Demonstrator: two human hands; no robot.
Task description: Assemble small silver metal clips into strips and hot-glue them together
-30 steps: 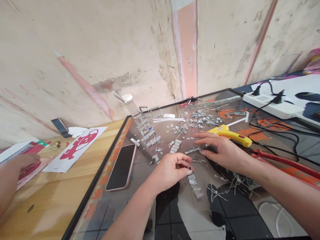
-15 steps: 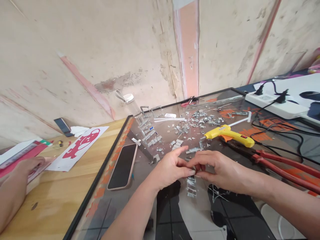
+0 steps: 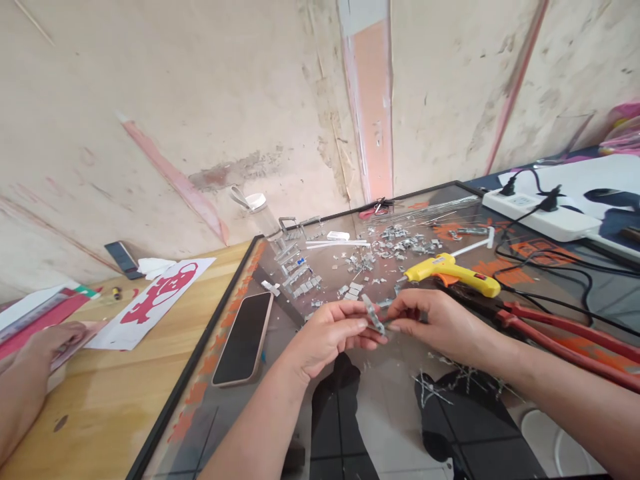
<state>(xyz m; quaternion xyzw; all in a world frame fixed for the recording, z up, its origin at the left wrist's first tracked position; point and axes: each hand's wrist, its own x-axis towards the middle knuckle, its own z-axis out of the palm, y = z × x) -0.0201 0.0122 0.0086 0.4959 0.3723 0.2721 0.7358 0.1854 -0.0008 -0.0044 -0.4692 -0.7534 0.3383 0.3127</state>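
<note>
My left hand is closed with thumb and fingers on a narrow strip of silvery metal pieces, tilted up above the glass tabletop. Just right of it, my right hand pinches thumb and forefinger together near the strip's lower end; what lies between those fingertips is too small to tell. Beyond the hands lie loose small metal pieces in a heap and several flat ones laid side by side. Short twisted wires lie below my right hand.
A yellow glue gun and red-handled pliers lie right. The phone, clear bottle and joined metal strips are left. A power strip trails black cables. Another person's hand rests on the wooden table.
The metal strip, hanging below both hands before, is now turned up in my left hand. My right hand has shifted slightly away, uncovering the strip. The view has shifted a little.
</note>
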